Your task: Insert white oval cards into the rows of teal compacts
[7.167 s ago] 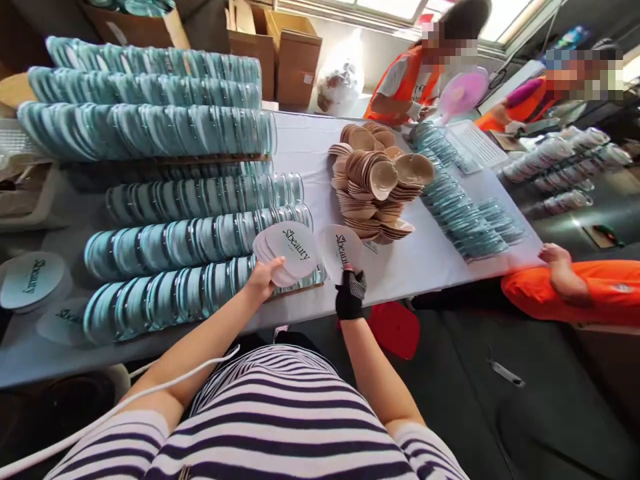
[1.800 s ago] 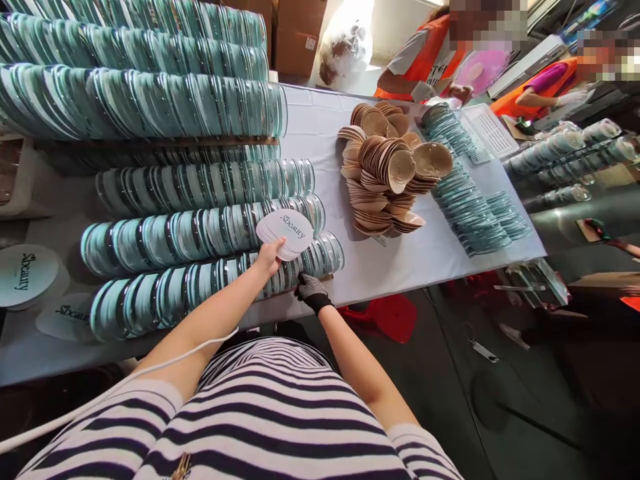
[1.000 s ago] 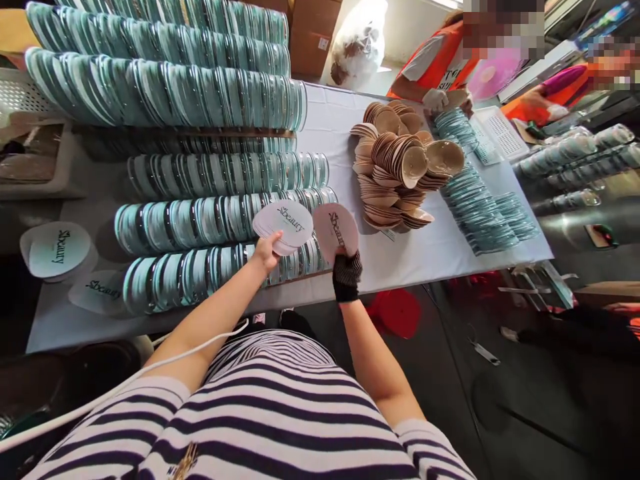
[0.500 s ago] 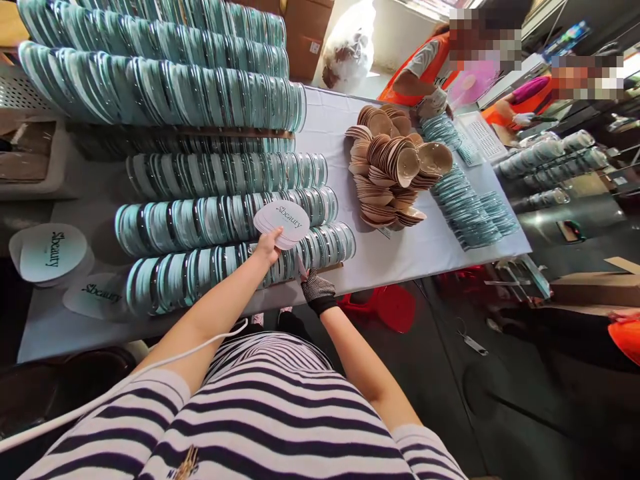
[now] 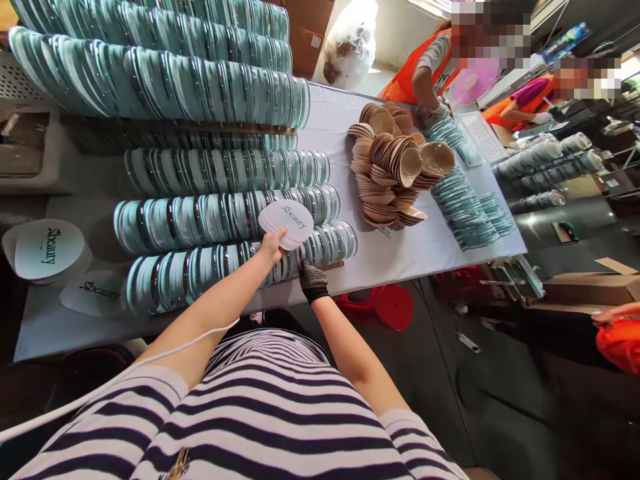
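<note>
My bare left hand (image 5: pixel 273 246) is closed on a small stack of white oval cards (image 5: pixel 287 221) printed "beauty", thumb on top. The cards are held over the nearest row of clear glass-like discs (image 5: pixel 200 272), which stand on edge side by side. My right hand (image 5: pixel 313 279), in a dark dotted glove, is beside the cards at the front of that row. Its fingers are bent and point in among the discs; whether they grip one is hidden. More white cards (image 5: pixel 49 248) lie at the table's left end, with another card (image 5: pixel 95 293) nearby.
Parallel rows of discs (image 5: pixel 170 83) fill the back left of the white-covered table (image 5: pixel 327 127). Tan bowl-shaped pieces (image 5: pixel 387 170) are piled right of centre. Stacked clear pieces (image 5: pixel 463 207) lie further right, where a person in an orange vest (image 5: pixel 417 70) works. A red stool (image 5: pixel 393 308) stands below.
My right hand has turned, its fingers now at the row's discs. The pale sliver seen by its fingertips earlier no longer shows. The card stack has shifted slightly right.
</note>
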### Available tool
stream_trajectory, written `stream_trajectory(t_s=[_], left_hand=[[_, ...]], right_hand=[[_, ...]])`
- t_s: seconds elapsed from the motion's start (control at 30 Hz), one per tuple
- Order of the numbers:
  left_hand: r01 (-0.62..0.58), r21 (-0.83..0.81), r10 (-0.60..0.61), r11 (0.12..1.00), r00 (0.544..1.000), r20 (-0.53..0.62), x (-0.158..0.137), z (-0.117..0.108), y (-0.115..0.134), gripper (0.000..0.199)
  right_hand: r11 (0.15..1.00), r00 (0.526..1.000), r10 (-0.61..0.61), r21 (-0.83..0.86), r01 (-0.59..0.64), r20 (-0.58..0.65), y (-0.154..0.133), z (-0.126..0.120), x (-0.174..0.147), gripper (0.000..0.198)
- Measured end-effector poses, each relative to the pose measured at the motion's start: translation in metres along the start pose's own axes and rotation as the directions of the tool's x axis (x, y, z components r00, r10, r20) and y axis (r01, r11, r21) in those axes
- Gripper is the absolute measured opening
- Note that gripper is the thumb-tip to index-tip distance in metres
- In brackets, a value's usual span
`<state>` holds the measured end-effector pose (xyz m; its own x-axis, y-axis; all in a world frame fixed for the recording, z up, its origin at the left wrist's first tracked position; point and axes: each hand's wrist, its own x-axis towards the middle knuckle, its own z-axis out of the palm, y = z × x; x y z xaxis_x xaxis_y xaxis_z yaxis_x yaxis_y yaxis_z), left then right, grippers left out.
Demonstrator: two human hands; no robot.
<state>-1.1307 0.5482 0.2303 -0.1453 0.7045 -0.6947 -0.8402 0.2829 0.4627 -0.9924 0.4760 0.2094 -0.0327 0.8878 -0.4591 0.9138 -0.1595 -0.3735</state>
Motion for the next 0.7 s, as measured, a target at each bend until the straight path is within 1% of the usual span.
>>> stream_trajectory(t_s=[0.07,0.1,0.13,0.17,0.2,0.23,0.27,0.3,0.33,0.37,0.4,0.43,0.47,0.53,0.6,0.63,0.67,0.7], left_hand=[[-0.007,-0.001,0.007,1.0,1.0,-0.004,0.001,0.0,-0.001,0.037],[-0.013,-0.001,0.013,1.0,1.0,-0.008,0.002,0.0,-0.002,0.036],[-0.021,-0.001,0.021,1.0,1.0,-0.012,0.003,0.001,-0.002,0.036],[-0.031,-0.001,0.031,1.0,0.999,-0.019,0.003,0.001,-0.002,0.035],[-0.038,0.0,0.037,0.999,0.999,-0.025,0.004,0.002,-0.003,0.036],[-0.04,0.002,0.04,0.999,0.999,-0.031,0.004,0.002,-0.003,0.037],[-0.039,0.004,0.039,0.999,0.999,-0.036,0.004,0.003,-0.003,0.039],[-0.035,0.005,0.035,0.999,0.999,-0.036,0.002,0.002,-0.004,0.041],[-0.03,0.005,0.03,1.0,0.999,-0.028,0.0,0.001,-0.004,0.043],[-0.029,0.006,0.029,1.0,0.999,-0.012,-0.003,0.0,-0.004,0.044],[-0.032,0.005,0.032,0.999,0.999,0.008,-0.006,-0.002,-0.003,0.046],[-0.038,0.004,0.038,0.999,0.999,0.031,-0.011,-0.004,-0.003,0.048],[-0.048,0.002,0.048,0.999,0.997,0.052,-0.015,-0.007,-0.002,0.049],[-0.084,-0.002,0.084,0.996,0.994,0.066,-0.023,-0.013,0.002,0.05],[-0.123,0.006,0.122,0.992,0.991,0.051,-0.029,-0.018,0.007,0.044],[-0.131,0.015,0.13,0.991,0.991,0.042,-0.032,-0.021,0.01,0.039],[-0.127,0.025,0.126,0.992,0.991,0.041,-0.034,-0.024,0.013,0.035],[-0.117,0.031,0.115,0.993,0.992,0.054,-0.035,-0.027,0.016,0.033]], right_hand=[[0.975,0.993,-0.024,0.222,-0.002,0.116,0.006,-0.004,-0.002,0.022],[0.938,0.978,-0.064,0.346,-0.009,0.2,0.01,-0.007,-0.002,0.022],[0.888,0.951,-0.118,0.459,-0.029,0.287,0.015,-0.01,-0.002,0.023],[0.839,0.913,-0.171,0.541,-0.063,0.371,0.019,-0.013,0.0,0.025],[0.808,0.874,-0.205,0.58,-0.104,0.441,0.023,-0.018,0.004,0.027],[0.8,0.85,-0.21,0.585,-0.135,0.483,0.026,-0.025,0.009,0.028],[0.82,0.862,-0.185,0.557,-0.129,0.472,0.027,-0.033,0.016,0.028],[0.858,0.91,-0.143,0.508,-0.083,0.39,0.026,-0.043,0.025,0.028],[0.888,0.963,-0.114,0.459,-0.011,0.244,0.024,-0.054,0.034,0.028],[0.904,0.992,-0.106,0.422,0.067,0.071,0.02,-0.066,0.044,0.03],[0.907,0.99,-0.109,0.398,0.135,-0.089,0.015,-0.077,0.052,0.034],[0.904,0.973,-0.121,0.384,0.19,-0.195,0.008,-0.087,0.059,0.038],[0.897,0.958,-0.147,0.374,0.234,-0.246,0.0,-0.094,0.063,0.042],[0.881,0.932,-0.234,0.344,0.324,-0.277,-0.017,-0.097,0.061,0.046],[0.845,0.897,-0.322,0.335,0.417,-0.303,-0.034,-0.088,0.051,0.04],[0.825,0.888,-0.343,0.353,0.441,-0.307,-0.042,-0.08,0.044,0.037],[0.811,0.894,-0.338,0.392,0.435,-0.293,-0.049,-0.072,0.038,0.034],[0.802,0.915,-0.304,0.447,0.396,-0.264,-0.054,-0.065,0.033,0.033]])
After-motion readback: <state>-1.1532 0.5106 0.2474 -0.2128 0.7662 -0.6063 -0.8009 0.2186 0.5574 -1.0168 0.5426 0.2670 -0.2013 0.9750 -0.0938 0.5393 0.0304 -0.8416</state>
